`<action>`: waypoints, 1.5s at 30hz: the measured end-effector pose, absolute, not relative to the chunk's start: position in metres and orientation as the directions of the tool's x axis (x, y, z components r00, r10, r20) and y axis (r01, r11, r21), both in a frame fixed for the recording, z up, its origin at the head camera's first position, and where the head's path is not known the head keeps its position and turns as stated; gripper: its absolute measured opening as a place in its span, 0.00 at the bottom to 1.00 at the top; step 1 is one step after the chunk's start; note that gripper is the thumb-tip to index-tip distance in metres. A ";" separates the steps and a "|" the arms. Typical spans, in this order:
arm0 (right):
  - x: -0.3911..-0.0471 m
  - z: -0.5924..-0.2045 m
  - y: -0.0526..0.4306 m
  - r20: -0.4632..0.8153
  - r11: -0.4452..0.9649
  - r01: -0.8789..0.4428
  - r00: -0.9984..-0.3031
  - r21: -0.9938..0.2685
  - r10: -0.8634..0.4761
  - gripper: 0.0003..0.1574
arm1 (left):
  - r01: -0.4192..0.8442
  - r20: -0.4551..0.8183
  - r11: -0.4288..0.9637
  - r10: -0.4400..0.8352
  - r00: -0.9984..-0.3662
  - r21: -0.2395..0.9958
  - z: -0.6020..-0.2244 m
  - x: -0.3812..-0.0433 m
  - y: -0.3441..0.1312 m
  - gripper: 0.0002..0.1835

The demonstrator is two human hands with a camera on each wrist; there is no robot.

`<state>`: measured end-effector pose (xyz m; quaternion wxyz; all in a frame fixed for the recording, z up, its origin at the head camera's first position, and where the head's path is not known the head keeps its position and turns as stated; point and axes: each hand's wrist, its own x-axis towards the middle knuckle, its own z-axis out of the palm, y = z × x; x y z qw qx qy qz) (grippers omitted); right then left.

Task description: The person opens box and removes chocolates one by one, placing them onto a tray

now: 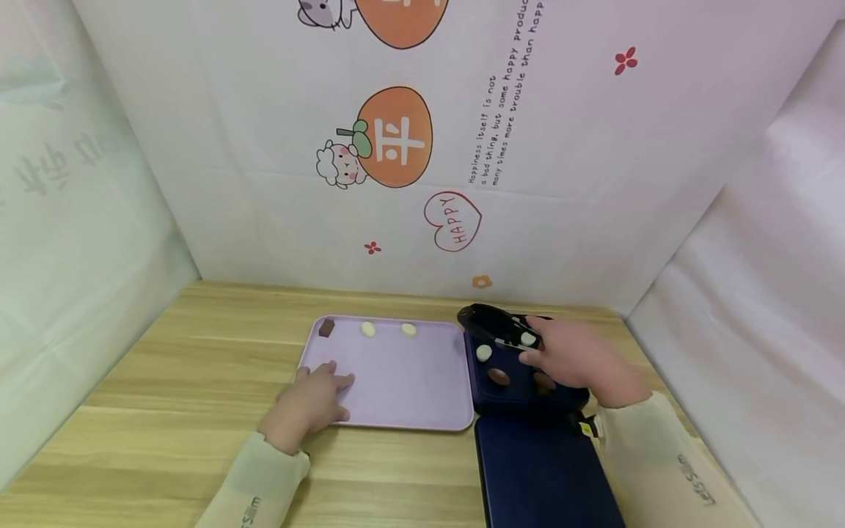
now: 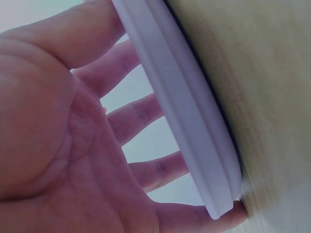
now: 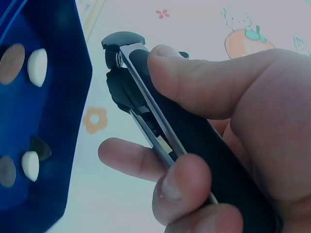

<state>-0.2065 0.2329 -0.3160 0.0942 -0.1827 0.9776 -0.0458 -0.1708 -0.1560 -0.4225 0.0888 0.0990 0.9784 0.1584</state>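
My left hand (image 1: 310,402) rests its spread fingers on the near left corner of a lilac tray (image 1: 409,396). In the left wrist view these fingers (image 2: 138,116) reach over the tray's rim (image 2: 184,107). On the tray lie a brown block (image 1: 326,328) and two cream ovals, one of them (image 1: 367,330) nearer the block. Black-and-metal tongs (image 3: 150,107) are gripped in my right hand (image 1: 571,352), with the thumb along one arm. Beneath them is a dark blue box (image 1: 485,400) holding white pieces (image 1: 484,353) and brown oval pieces (image 1: 498,377).
The box stands against the tray's right side. Its dark blue lid (image 1: 541,469) lies in front, towards me. All stand on a wood-grain table (image 1: 218,345), with a printed white cloth (image 1: 264,183) behind and cloth walls on both sides.
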 end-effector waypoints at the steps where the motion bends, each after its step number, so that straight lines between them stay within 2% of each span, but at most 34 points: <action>1: -0.208 -0.317 0.229 -0.173 0.931 -0.347 -0.916 -0.115 -0.363 0.46 | 0.162 -0.145 0.931 0.219 -0.965 0.327 -0.423 -0.171 -0.156 0.32; 12: -0.211 -0.319 0.185 -0.264 0.960 -0.254 -0.924 -0.116 -0.277 0.46 | 0.127 -0.162 0.934 0.190 -0.968 0.333 -0.425 -0.174 -0.156 0.32; 19: -0.217 -0.329 0.168 -0.247 0.964 -0.264 -0.934 -0.015 -0.259 0.45 | 0.131 -0.162 0.933 0.194 -0.967 0.336 -0.424 -0.174 -0.156 0.32; 36: -0.212 -0.336 0.144 -0.197 0.965 -0.234 -0.958 0.118 -0.208 0.43 | 0.115 -0.176 0.935 0.182 -0.967 0.337 -0.425 -0.174 -0.155 0.32; 45: -0.206 -0.341 0.135 -0.220 0.968 -0.243 -0.949 0.057 -0.225 0.41 | 0.120 -0.178 0.936 0.187 -0.966 0.332 -0.424 -0.173 -0.155 0.32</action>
